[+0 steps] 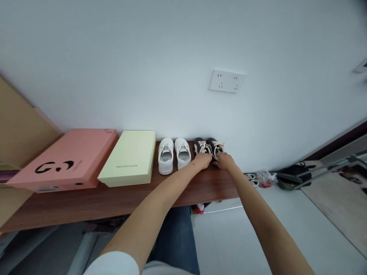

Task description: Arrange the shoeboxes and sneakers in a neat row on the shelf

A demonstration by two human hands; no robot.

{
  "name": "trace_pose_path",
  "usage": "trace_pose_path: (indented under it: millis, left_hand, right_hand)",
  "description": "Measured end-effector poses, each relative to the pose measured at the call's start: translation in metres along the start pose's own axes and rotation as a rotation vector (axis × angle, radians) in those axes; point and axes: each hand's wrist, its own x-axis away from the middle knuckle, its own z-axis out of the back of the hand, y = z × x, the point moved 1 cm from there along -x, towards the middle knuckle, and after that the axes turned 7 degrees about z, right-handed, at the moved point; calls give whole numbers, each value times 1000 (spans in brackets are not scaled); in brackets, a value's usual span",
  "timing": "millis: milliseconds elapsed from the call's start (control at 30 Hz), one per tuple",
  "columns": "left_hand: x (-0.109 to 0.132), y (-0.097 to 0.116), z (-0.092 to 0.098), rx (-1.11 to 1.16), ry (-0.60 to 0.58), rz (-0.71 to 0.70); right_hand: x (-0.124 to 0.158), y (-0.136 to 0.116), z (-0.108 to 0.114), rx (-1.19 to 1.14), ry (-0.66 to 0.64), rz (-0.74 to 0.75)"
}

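Two dark brown shoes with cream laces stand side by side on the wooden shelf [212, 183], toes toward the wall. My left hand [203, 161] is closed at the heel of the left dark shoe [200, 144], its fingertips hidden. At the heel of the right dark shoe [215, 145], my right hand [225, 161] grips with the thumb and fingers bent round it. Just left of them sits a pair of white sneakers, the left sneaker [165, 168] and the right sneaker [181, 147], also pointing at the wall.
A pale yellow MEIZHIYUAN box [130, 152] and a larger pink box [69, 149] lie to the left, near a tan panel [20, 110]. The wall carries a socket plate [227, 81]. On the floor at right are a plastic bag [266, 178] and a black bag [295, 173].
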Motion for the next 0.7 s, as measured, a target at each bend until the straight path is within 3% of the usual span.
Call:
trace_pose_path:
  millis: [133, 267, 333, 400, 467, 567, 700]
  left_hand:
    - [18, -1, 14, 34, 165, -61]
    - [45, -12, 46, 40, 269, -107]
    - [73, -25, 58, 60, 309, -124]
    - [116, -43, 60, 118, 338, -130]
    - [172, -62, 44, 231, 364, -101]
    - [265, -89, -12, 446, 359, 48]
    - [372, -124, -109, 695, 387, 495]
  right_hand:
    - [2, -10, 26, -22, 77, -1]
    - [3, -30, 61, -117, 168, 96]
    - [10, -46, 76, -193, 214, 153]
    - [25, -69, 84, -324, 256, 207]
    - [47, -100, 80, -528, 277, 243]
    - [90, -165, 47, -919, 162, 206]
    - [138, -265, -18, -1204, -287, 240]
